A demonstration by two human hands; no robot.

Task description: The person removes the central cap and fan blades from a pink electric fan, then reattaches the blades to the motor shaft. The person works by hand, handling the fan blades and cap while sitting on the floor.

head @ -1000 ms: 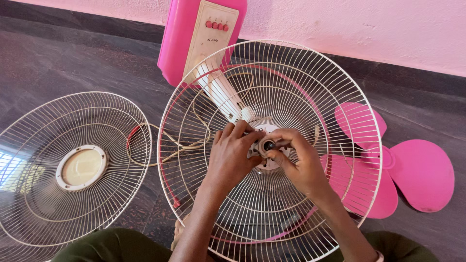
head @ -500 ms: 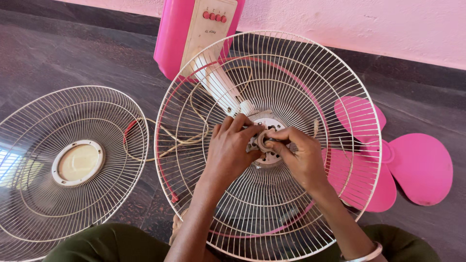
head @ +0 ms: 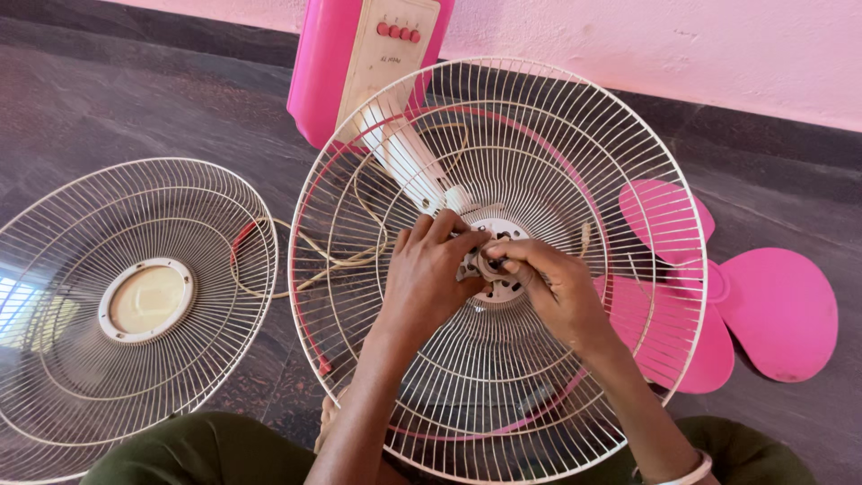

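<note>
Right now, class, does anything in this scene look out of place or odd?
Yes: the fan is in pieces. The pink blade lies loose on the floor at right, and the front grille lies flat at left. Both hands, left hand and right hand, meet at the rear grille's hub.

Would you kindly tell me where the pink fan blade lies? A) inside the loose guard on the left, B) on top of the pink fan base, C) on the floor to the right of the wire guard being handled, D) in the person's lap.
C: the pink fan blade lies flat on the floor, right of the rear wire guard that both hands work at.
</note>
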